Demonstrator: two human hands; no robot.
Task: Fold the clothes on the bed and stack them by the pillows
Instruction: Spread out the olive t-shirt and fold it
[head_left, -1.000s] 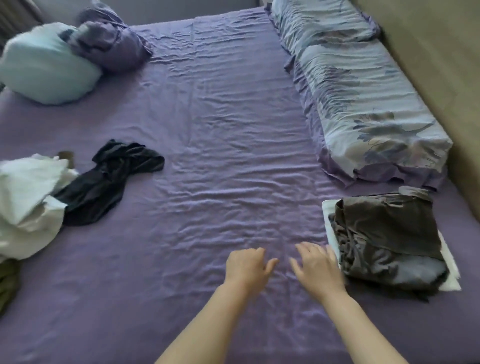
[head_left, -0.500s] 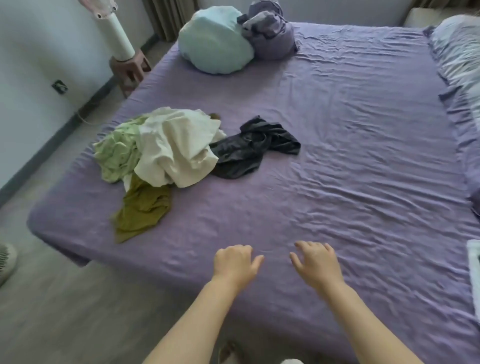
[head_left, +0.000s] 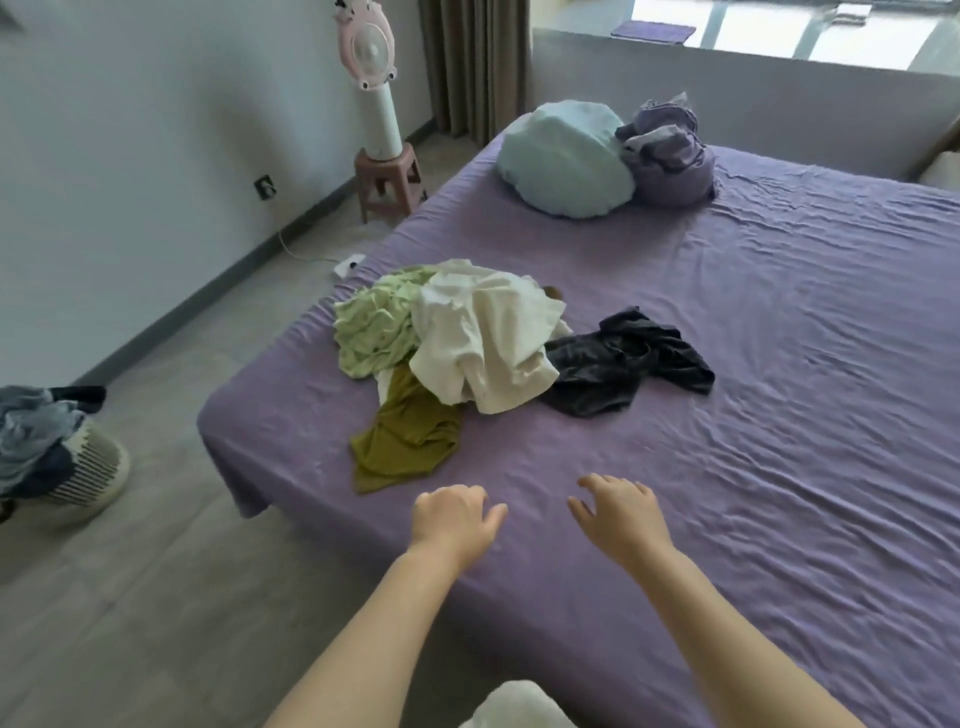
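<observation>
A heap of unfolded clothes lies near the left corner of the purple bed (head_left: 779, 415): a cream garment (head_left: 488, 338) on top, a light green one (head_left: 374, 332) at its left, an olive one (head_left: 405, 441) toward me, and a dark grey one (head_left: 623, 364) at the right. My left hand (head_left: 452, 519) and my right hand (head_left: 621, 514) hover empty over the near bed edge, fingers loosely curved, short of the heap. The pillows and the folded stack are out of view.
A light blue cushion (head_left: 566, 156) and a bundled purple cloth (head_left: 667, 150) sit at the far side of the bed. On the floor at left stand a pink stool with a fan (head_left: 382, 119) and a basket of laundry (head_left: 57, 452).
My view has swung left, away from the pillows and the folded dark stack, toward the unfolded heap. Both hands stay out in front, empty.
</observation>
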